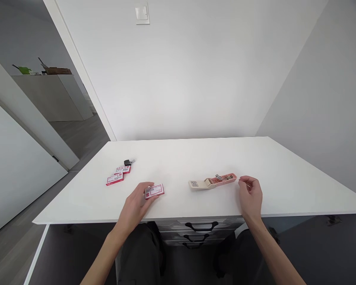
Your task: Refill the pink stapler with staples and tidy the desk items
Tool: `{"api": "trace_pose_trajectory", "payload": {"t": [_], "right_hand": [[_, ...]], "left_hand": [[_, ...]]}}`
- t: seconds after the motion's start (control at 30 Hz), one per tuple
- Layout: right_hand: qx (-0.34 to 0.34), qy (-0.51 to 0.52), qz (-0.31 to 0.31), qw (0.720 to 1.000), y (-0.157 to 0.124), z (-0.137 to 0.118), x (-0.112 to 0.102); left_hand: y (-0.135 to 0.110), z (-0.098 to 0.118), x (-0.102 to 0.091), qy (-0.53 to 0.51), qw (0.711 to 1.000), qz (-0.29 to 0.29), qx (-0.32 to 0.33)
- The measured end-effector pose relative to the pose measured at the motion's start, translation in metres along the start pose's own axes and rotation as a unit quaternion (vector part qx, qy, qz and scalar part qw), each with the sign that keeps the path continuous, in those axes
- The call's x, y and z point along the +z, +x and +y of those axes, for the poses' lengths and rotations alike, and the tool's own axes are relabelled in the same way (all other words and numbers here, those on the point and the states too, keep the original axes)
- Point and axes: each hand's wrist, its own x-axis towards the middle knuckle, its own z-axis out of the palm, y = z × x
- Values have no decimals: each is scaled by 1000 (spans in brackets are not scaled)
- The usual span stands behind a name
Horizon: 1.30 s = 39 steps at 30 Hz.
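My left hand [136,200] grips a small flat red-and-white box [154,191] by its edges, thumb at the near side and fingers at the far side, on or just over the white table. To the right lies a long, narrow cream-and-pink case [201,184], opened out, with a square printed code on its cream end. Small metallic pieces [221,178] sit in its pink part. Just beyond the pink end, my right hand [251,196] rests with curled fingers and thumb pressed to the index finger. Whatever it pinches, if anything, is too small to make out.
Two more red-and-white boxes [115,179] lie overlapping at the table's left, beside a small black object with a silvery part [127,162]. The white table [172,158] meets a wall behind. Drawers with black handles [201,226] are below its front edge.
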Motion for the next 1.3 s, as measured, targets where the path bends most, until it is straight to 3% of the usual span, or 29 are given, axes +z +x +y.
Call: {"api": "trace_pose_trajectory", "payload": {"t": [0.17,0.53,0.93,1.17,1.3], "right_hand": [[-2,-5,-13,1000,0,0,0],[-13,-4,-18,1000,1,2,-1],[-9,-11,-31,999,0,0,-2],[-6,-13,-31,999,-1,1,-2],[-8,-5,-32,999,0,1,-2]], "left_hand": [[5,11,13,-53,998,-38,23],[3,10,18,-173,982,-42,-57],[4,9,15,-303,944,22,-125],[5,7,16,-303,935,84,-167],[5,7,15,-327,925,84,-176]]}}
